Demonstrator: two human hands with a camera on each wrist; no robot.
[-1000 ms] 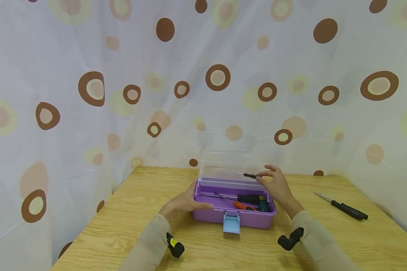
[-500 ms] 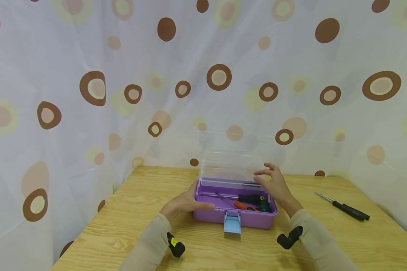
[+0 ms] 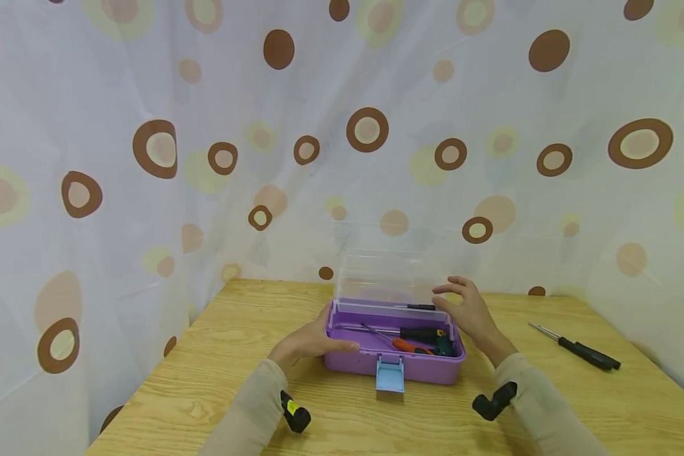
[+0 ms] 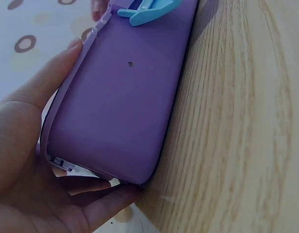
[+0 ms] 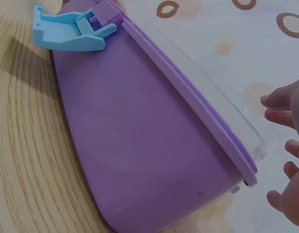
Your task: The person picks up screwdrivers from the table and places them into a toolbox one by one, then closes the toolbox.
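Observation:
A purple toolbox (image 3: 387,364) stands on the table with its clear lid (image 3: 390,275) tipped back and its light blue latch (image 3: 390,375) hanging down in front. My left hand (image 3: 308,342) grips the box's left end, thumb over the front rim and fingers round the side. Along the back, at the lid's lower edge, lies a small black-handled screwdriver (image 3: 420,307). Just right of it my right hand (image 3: 467,313) hovers with fingers spread, holding nothing. Inside the box are a large black-handled screwdriver (image 3: 418,334), an orange-and-black handle (image 3: 410,346) and a dark green piece (image 3: 444,346).
On the right of the wooden table (image 3: 205,380) lie two black-handled tools (image 3: 587,356) side by side, with thin metal shafts. A white curtain (image 3: 319,82) with brown and yellow circles hangs behind and to the sides.
My right hand has let go of the small screwdriver, which dropped to the back of the box. The hand then drew slightly right. My left hand has stayed on the box.

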